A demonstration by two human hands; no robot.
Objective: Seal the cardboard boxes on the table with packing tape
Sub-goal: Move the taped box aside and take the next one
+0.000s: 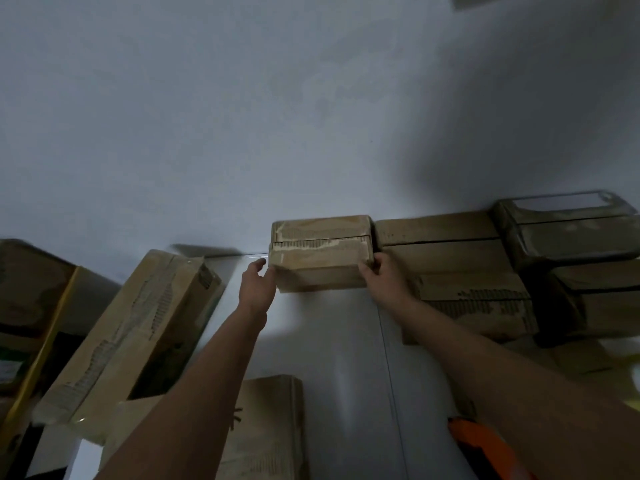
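A small cardboard box (322, 252) with torn, peeling paper along its top seam sits at the far edge of the white table (332, 341), against the wall. My left hand (256, 284) lies against the box's left side, fingers fairly straight. My right hand (379, 271) grips its right side, fingers curled round the near right corner. Both arms reach forward across the table. An orange object (485, 448), possibly a tape dispenser, shows partly under my right forearm at the bottom right.
Stacked cardboard boxes (460, 271) fill the right side, with darker plastic-wrapped boxes (575, 237) further right. A long box (138, 330) lies tilted at the left, beside a yellow-edged box (38, 306). Another box (263, 431) sits near me. A pale wall (311, 116) stands behind.
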